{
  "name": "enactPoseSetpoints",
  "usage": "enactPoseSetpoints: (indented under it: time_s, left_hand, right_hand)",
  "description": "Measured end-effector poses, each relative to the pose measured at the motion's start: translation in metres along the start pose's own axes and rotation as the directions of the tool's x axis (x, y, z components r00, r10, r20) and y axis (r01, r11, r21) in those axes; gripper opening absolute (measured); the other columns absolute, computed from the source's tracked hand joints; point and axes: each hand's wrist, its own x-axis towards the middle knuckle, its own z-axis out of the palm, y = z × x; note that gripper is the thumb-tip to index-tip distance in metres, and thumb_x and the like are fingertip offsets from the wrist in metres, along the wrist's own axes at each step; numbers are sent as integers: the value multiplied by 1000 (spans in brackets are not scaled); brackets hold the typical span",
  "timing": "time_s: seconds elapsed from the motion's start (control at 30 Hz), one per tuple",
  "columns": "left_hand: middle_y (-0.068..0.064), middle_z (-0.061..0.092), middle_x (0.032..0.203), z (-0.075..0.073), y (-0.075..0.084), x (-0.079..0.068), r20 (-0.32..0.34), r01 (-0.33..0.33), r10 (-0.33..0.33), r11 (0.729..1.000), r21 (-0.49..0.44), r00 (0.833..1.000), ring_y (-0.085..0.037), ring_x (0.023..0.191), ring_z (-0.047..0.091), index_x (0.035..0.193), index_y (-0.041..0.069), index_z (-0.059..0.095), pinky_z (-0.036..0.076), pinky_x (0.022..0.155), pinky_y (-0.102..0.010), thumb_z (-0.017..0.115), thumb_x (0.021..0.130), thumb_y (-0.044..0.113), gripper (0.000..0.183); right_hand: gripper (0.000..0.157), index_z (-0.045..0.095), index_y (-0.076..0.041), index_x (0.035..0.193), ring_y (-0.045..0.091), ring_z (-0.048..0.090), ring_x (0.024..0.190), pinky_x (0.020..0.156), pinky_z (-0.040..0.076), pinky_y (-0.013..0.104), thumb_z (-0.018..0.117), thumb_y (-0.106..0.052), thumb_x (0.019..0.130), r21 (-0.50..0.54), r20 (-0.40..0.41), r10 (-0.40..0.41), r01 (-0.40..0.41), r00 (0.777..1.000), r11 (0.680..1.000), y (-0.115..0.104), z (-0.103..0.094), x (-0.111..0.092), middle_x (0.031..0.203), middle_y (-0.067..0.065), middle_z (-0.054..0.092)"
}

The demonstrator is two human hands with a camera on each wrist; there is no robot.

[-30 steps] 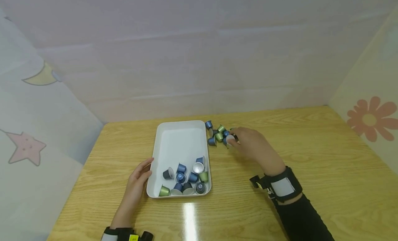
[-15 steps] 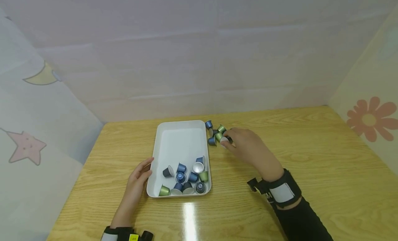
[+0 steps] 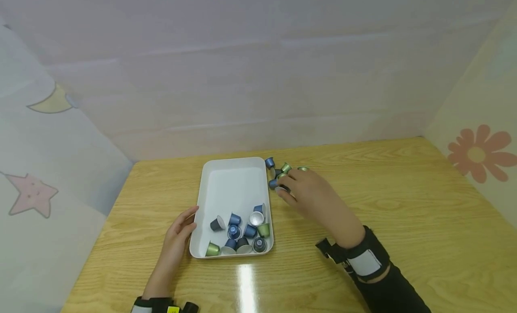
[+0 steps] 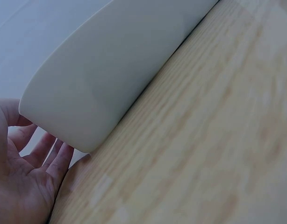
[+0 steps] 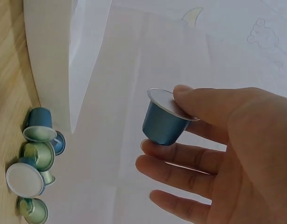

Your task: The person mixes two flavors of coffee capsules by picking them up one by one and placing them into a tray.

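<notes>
Right hand [image 3: 311,194] had shifted left toward the tray [image 3: 228,183], pinching a blue capsule [image 5: 162,122], thumb on lid, finger on base. Capsule hung just off the tray's right edge; left hand [image 3: 177,228], fingers relaxed, touched its left edge.

No brand, number or wording can be read anywhere. The small yellow label [image 3: 173,309] on the black left wristband [image 3: 159,303] bears dark marks (too small to make out, and cut by the head view's lower edge). Neither the right wristband's pale patch [image 3: 365,263] nor the blue capsule [image 5: 163,123] shows legible print.
</notes>
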Motion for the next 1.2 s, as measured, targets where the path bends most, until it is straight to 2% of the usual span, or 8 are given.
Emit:
enactPoseSetpoints:
  time_s: [0.13, 0.37, 0.57, 0.87, 1.2]
  left_hand:
    - [-13, 40, 150, 0, 0, 0, -1, -3, 3, 1000, 3, 1000, -18, 132, 39, 146, 5, 44, 38, 95, -9, 43, 103, 6, 43]
    - [-13, 40, 150, 1, 1, 0, 1, -9, 9, 1000, -7, 1000, -20, 133, 38, 146, 4, 43, 37, 96, -9, 43, 103, 5, 42]
    - [-14, 40, 149, 1, 1, 0, 1, -13, 13, 1000, -8, 1000, -21, 133, 38, 146, 4, 43, 38, 95, -9, 43, 103, 6, 42]
    - [-11, 38, 151, 0, -1, 1, 7, -1, 1, 1000, -11, 1000, -18, 134, 37, 146, 4, 43, 37, 96, -8, 43, 103, 5, 43]
    - [-13, 39, 150, 1, 1, 1, 0, -2, 2, 1000, -12, 1000, -20, 135, 37, 146, 4, 43, 37, 96, -8, 43, 103, 6, 43]
  right_hand:
    - [26, 74, -7, 109, 16, 56, 72, 65, 50, 30, 70, -27, 93, -9, -8, -36, 36, 999, 999, -8, 2, -1, 91, 4, 65]
    - [31, 71, -6, 111, 22, 65, 89, 79, 54, 37, 75, -27, 90, -40, 41, -76, 77, 996, 996, -20, 4, -1, 100, 5, 68]
    - [31, 71, -6, 106, 21, 66, 88, 78, 54, 37, 83, -20, 81, -30, -6, -160, 160, 987, 987, -26, 9, -3, 97, 5, 67]
    - [33, 71, -10, 106, 20, 65, 91, 87, 53, 38, 85, -18, 78, -28, -16, -218, 218, 976, 976, -37, 14, -7, 97, 3, 68]
    - [27, 71, -12, 105, 16, 64, 85, 85, 50, 35, 79, -28, 85, -62, 37, -227, 229, 973, 971, -49, 20, -8, 91, 0, 69]
